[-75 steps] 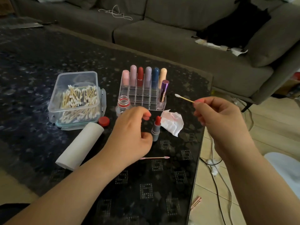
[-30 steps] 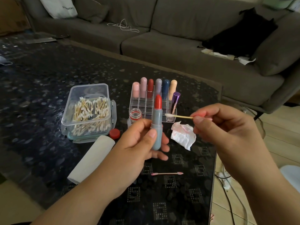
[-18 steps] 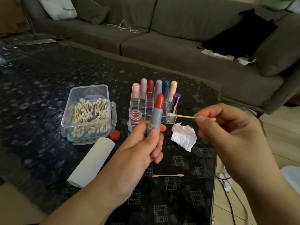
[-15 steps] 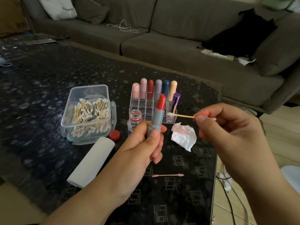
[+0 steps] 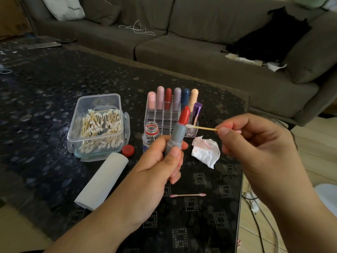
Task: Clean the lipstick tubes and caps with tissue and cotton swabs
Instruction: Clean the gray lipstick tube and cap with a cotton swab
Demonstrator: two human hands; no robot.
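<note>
hands 2: left hand (image 5: pixel 153 172), right hand (image 5: pixel 255 148) | uncapped lipstick (image 5: pixel 179 130) 1 | capped lipsticks in acrylic rack (image 5: pixel 158 115) 7: six pastel in the back row, one purple (image 5: pixel 196 114) | loose cotton swabs 2: held swab (image 5: pixel 200 127), used swab (image 5: pixel 187 195) | swab box (image 5: pixel 98 125) 1, swabs inside too many to count | tissue roll (image 5: pixel 102 179) 1 | crumpled tissue (image 5: pixel 206 150) 1 | small bottle (image 5: pixel 150 132) 1 | red cap (image 5: pixel 128 150) 1

A grey sofa (image 5: pixel 191 42) runs behind the dark speckled table (image 5: pixel 45 92); pale wooden floor (image 5: pixel 310 143) lies right of the table, perhaps daylit.

Left hand (image 5: pixel 156 167) fist-curled, thumb up; right hand (image 5: pixel 255 143) pinching
</note>
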